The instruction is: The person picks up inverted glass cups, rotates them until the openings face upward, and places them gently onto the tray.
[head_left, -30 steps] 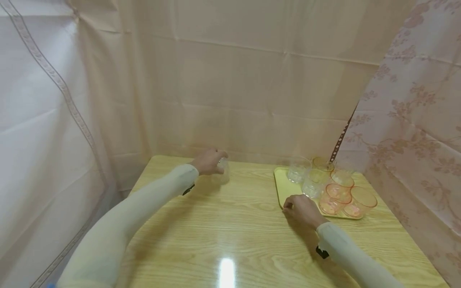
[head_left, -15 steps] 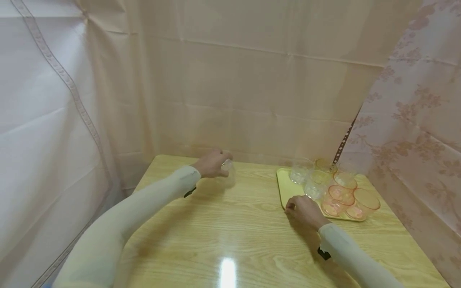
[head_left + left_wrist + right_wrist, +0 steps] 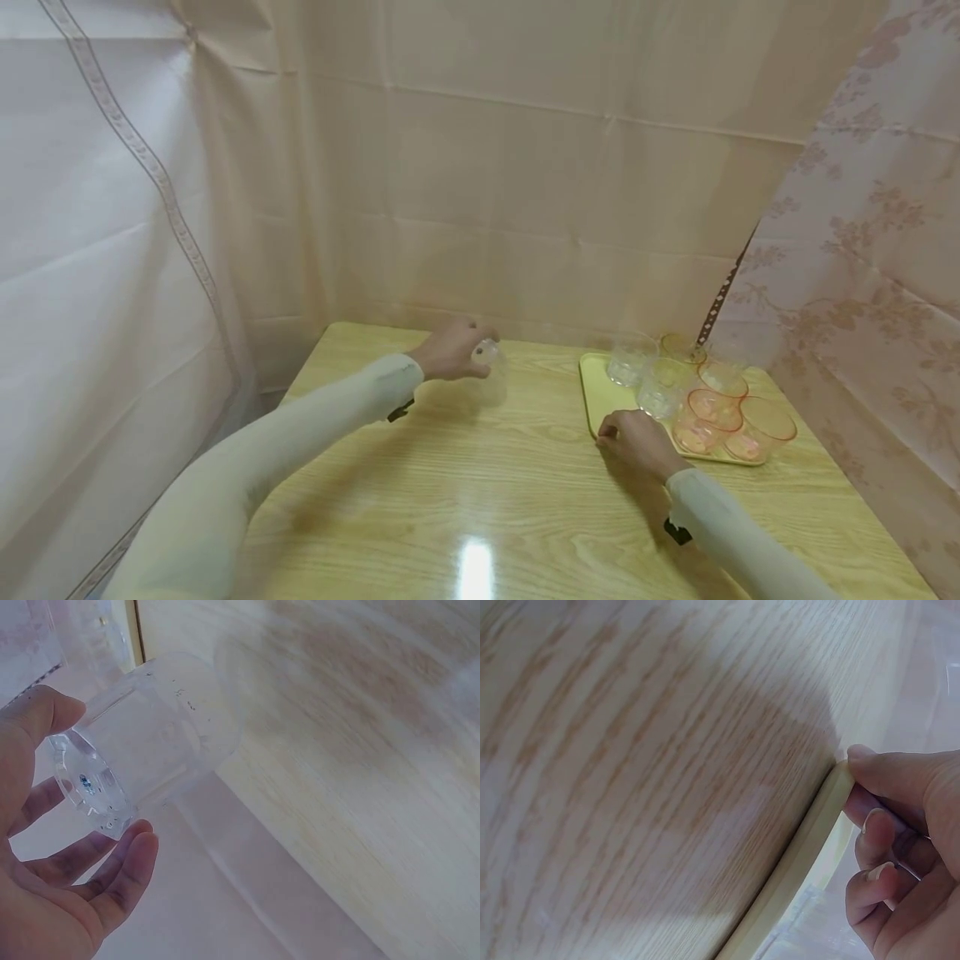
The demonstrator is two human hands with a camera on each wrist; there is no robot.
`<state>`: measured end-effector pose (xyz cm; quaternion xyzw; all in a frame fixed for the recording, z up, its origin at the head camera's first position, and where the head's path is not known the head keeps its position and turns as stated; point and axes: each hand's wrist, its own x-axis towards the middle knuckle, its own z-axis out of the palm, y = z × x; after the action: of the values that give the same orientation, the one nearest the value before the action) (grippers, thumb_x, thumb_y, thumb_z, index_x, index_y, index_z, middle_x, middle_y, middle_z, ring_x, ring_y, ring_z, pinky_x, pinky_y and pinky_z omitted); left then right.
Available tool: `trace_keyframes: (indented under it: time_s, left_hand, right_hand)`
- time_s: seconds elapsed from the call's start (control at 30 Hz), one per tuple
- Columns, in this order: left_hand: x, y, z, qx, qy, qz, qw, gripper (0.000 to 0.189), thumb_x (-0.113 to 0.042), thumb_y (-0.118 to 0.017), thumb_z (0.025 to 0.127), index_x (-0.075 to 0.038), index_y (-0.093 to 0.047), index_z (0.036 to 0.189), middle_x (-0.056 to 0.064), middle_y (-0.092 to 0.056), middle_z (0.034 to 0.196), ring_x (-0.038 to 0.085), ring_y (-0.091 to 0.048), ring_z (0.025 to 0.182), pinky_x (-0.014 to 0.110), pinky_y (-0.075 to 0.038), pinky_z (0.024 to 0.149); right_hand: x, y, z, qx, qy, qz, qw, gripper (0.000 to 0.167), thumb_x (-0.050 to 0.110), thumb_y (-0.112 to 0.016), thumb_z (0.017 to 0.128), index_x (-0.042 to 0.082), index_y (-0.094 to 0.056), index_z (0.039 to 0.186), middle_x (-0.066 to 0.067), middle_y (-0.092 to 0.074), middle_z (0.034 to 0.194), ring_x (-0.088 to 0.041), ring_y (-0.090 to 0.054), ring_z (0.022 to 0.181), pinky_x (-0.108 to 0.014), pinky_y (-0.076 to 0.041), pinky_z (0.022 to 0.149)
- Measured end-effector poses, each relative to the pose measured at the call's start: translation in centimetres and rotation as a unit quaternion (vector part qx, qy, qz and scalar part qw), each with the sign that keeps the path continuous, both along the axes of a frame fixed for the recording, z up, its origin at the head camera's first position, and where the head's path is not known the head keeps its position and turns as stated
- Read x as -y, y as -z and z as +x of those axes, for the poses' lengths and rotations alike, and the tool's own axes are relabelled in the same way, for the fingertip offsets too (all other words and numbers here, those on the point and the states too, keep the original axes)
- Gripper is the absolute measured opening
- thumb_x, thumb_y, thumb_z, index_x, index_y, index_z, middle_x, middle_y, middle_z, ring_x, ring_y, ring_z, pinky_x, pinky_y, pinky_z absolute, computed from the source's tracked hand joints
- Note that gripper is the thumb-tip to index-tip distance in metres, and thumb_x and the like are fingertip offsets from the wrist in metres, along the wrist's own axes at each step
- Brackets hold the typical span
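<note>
My left hand (image 3: 452,350) grips a clear tumbler (image 3: 491,375) at the back middle of the table. In the left wrist view the thumb and fingers hold the tumbler (image 3: 157,735) around its thick base, and its mouth faces the tabletop. Whether the rim touches the wood I cannot tell. My right hand (image 3: 637,442) is at the near left corner of a yellow tray (image 3: 597,400). The right wrist view has the thumb and index finger pinching the tray rim (image 3: 802,862), the other fingers curled beside it.
Several cups stand upright on the tray: a clear glass (image 3: 630,362), an orange-pink cup (image 3: 705,425) and a yellow-rimmed cup (image 3: 682,350) among them. A beige curtain (image 3: 480,208) hangs behind the wooden table (image 3: 450,467), with patterned cloth (image 3: 885,275) at the right.
My left hand has moved a little to the right and nearer with the tumbler. My right hand stays at the tray corner. The whole view has shifted slightly.
</note>
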<state>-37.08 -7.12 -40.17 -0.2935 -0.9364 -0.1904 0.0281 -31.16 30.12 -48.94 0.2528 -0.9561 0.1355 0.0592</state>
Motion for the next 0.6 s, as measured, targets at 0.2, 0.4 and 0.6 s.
trace_keyframes:
  time_s: [0.2, 0.4, 0.6]
  left_hand:
    - [-0.4, 0.1, 0.7, 0.016, 0.015, 0.017, 0.9996, 0.057, -0.032, -0.079, 0.089, -0.015, -0.061, 0.14, 0.007, -0.06, 0.134, 0.025, -0.055, 0.121, 0.044, -0.049, 0.098]
    - [-0.8, 0.0, 1.6, 0.048, 0.028, 0.037, 0.9978, 0.058, -0.031, -0.078, 0.091, -0.014, -0.058, 0.143, 0.009, -0.057, 0.14, 0.027, -0.054, 0.124, 0.046, -0.049, 0.1]
    - [-1.2, 0.1, 2.4, 0.064, 0.03, 0.046, 0.9964, 0.059, -0.03, -0.077, 0.091, -0.017, -0.057, 0.144, 0.008, -0.053, 0.146, 0.027, -0.052, 0.129, 0.047, -0.048, 0.101]
  right_hand:
    - [0.0, 0.0, 0.0, 0.0, -0.002, 0.0, 1.0, 0.009, 0.015, -0.084, 0.085, 0.019, -0.076, 0.083, 0.012, -0.07, 0.08, -0.016, -0.067, 0.077, -0.044, -0.056, 0.068]
    - [0.1, -0.1, 0.0, -0.004, 0.0, 0.002, 1.0, 0.01, 0.016, -0.084, 0.085, 0.019, -0.076, 0.082, 0.013, -0.069, 0.08, -0.017, -0.068, 0.077, -0.044, -0.056, 0.069]
    - [0.2, 0.1, -0.1, -0.005, 0.001, 0.006, 1.0, 0.01, 0.016, -0.085, 0.085, 0.019, -0.076, 0.082, 0.012, -0.07, 0.079, -0.017, -0.068, 0.077, -0.044, -0.057, 0.069]
